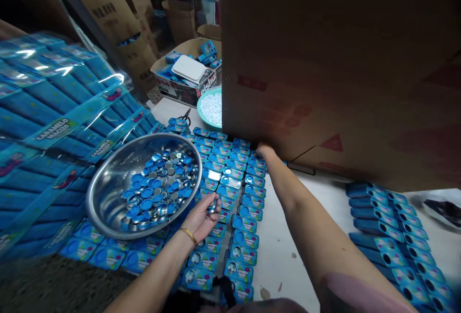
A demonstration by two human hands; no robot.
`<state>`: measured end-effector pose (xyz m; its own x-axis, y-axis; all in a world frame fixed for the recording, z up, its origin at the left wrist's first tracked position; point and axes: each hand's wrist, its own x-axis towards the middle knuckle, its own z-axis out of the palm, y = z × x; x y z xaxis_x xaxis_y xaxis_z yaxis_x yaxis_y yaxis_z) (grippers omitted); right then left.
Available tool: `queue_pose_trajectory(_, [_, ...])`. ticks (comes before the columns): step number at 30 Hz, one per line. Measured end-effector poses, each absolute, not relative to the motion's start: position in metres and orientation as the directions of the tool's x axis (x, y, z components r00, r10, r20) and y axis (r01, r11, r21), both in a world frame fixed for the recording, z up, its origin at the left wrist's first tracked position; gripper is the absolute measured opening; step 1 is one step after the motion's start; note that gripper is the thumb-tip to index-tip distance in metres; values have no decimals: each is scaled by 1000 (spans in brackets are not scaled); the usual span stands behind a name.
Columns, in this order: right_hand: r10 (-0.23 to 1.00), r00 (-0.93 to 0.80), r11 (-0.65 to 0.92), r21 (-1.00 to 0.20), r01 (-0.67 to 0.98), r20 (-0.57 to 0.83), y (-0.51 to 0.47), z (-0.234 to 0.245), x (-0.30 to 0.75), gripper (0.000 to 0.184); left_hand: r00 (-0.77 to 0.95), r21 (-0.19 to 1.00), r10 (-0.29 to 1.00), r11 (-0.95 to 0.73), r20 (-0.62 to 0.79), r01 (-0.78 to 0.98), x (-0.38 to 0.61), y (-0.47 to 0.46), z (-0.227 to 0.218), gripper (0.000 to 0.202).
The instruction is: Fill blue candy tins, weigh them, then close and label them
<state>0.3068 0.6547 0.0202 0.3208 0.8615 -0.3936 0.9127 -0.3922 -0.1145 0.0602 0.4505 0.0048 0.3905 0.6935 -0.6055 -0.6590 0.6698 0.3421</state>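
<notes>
My left hand (204, 214), with a gold bangle at the wrist, is closed around a few small round metal caps (212, 206), palm turned up. It hovers over rows of small blue boxes (229, 191) with printed tops. Just left of it, a steel bowl (94, 198) holds many loose caps (153, 190), some blue and some silver. My right hand (265, 150) reaches to the far end of the rightmost row, beside a large cardboard carton. Its fingers are dark and mostly hidden there, over or touching a blue box. Several near boxes have shiny round discs in their tops.
The large carton (334, 78) blocks the right background. Plastic-wrapped stacks of blue boxes (54, 106) rise at left. More boxes with dark round holes (392, 236) stand at right. Behind are scissors (185, 116), a green basin (200, 106) of white pieces and an open carton (173, 93).
</notes>
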Motion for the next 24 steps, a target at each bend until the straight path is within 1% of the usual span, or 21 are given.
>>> queue_pose_trajectory(2, [849, 325, -396, -95, 913, -416, 658, 21, 310, 24, 391, 324, 692, 665, -607, -673, 57, 451, 7, 11])
queue_pose_trajectory(5, [854, 327, -386, -70, 920, -405, 647, 26, 311, 32, 414, 276, 690, 658, -594, -700, 55, 452, 10, 15])
queue_pose_trajectory(7, [894, 312, -356, -84, 931, -322, 626, 30, 303, 39, 449, 230, 684, 662, -575, -713, 56, 453, 11, 20])
queue_pose_trajectory(8, [928, 271, -311, -129, 942, -255, 611, 32, 295, 40, 465, 211, 678, 667, -569, -715, 56, 453, 10, 22])
queue_pose_trajectory(9, [963, 193, -231, -205, 951, -190, 593, 34, 286, 38, 475, 199, 673, 671, -567, -714, 57, 453, 9, 23])
queue_pose_trajectory(10, [989, 79, -114, -303, 946, -128, 572, 35, 275, 35, 479, 196, 669, 676, -569, -710, 58, 452, 8, 23])
queue_pose_trajectory(11, [993, -72, 28, -413, 910, -90, 551, 36, 262, 32, 477, 204, 667, 679, -571, -705, 60, 451, 6, 22])
queue_pose_trajectory(12, [967, -240, 165, -519, 839, -81, 530, 37, 250, 30, 471, 221, 671, 679, -572, -700, 62, 449, 4, 20])
queue_pose_trajectory(13, [919, -387, 265, -599, 755, -82, 509, 38, 239, 29, 461, 247, 679, 678, -571, -692, 65, 445, 3, 18])
queue_pose_trajectory(14, [873, -480, 318, -649, 691, -83, 490, 39, 231, 27, 451, 278, 688, 677, -569, -682, 68, 441, 1, 17])
queue_pose_trajectory(15, [843, -531, 343, -674, 654, -86, 474, 41, 225, 25, 443, 311, 696, 677, -565, -667, 71, 435, 0, 16])
queue_pose_trajectory(16, [830, -550, 350, -682, 642, -92, 459, 42, 221, 24, 439, 344, 702, 680, -560, -648, 73, 428, -1, 15])
queue_pose_trajectory(19, [837, -534, 330, -670, 665, -118, 427, 45, 227, 19, 445, 424, 700, 702, -558, -572, 80, 405, -5, 17])
queue_pose_trajectory(22, [865, -485, 273, -690, 670, -129, 406, 43, 237, 20, 457, 454, 676, 732, -579, -507, 87, 388, -8, 19])
queue_pose_trajectory(24, [910, -401, 206, -726, 656, -105, 396, 38, 239, 25, 453, 452, 659, 747, -601, -488, 92, 381, -7, 19])
